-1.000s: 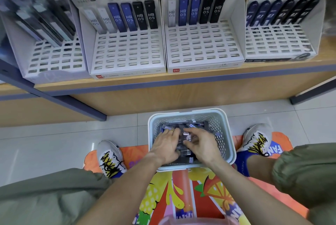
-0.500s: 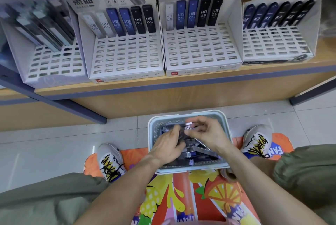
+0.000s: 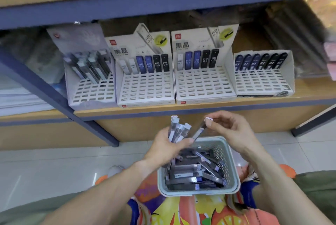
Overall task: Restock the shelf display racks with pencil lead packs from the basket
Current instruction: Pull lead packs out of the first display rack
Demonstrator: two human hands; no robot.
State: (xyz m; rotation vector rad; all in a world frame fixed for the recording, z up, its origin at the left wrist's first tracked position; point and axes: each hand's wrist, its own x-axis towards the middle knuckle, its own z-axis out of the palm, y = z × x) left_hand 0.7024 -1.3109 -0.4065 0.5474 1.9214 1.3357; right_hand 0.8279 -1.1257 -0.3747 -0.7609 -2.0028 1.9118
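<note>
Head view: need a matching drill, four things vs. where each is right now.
Things:
1. bundle of packs
2. single pack
3. basket
4. rightmost rack

Places:
A. on the floor, between the person's feet
B. on the wooden shelf, back row filled with dark packs
C. in the left hand
D. pinched in the right hand

Pairs: 1-C, 2-D, 3-A, 4-B

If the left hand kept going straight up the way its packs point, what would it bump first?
Probably the front edge of the wooden shelf under the display racks. The left hand holds its bundle of pencil lead packs just below it, though depth is unclear.
</note>
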